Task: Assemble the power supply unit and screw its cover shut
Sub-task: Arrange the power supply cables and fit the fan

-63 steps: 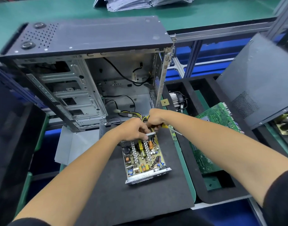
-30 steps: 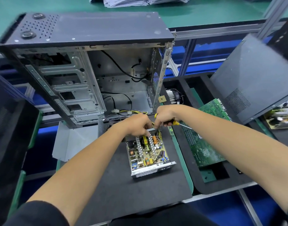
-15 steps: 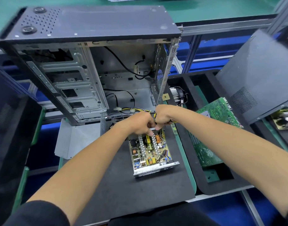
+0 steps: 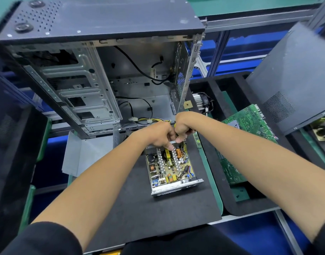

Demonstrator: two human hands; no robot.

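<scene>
Black foam mat bearing the open power supply unit, grey metal cover alongside.

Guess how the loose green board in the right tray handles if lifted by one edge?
The green circuit board looks thin, flat and rigid, so probably light and stiff. It lies tilted across the black foam tray, so a push may slide it. Its exposed components look fragile.
</scene>
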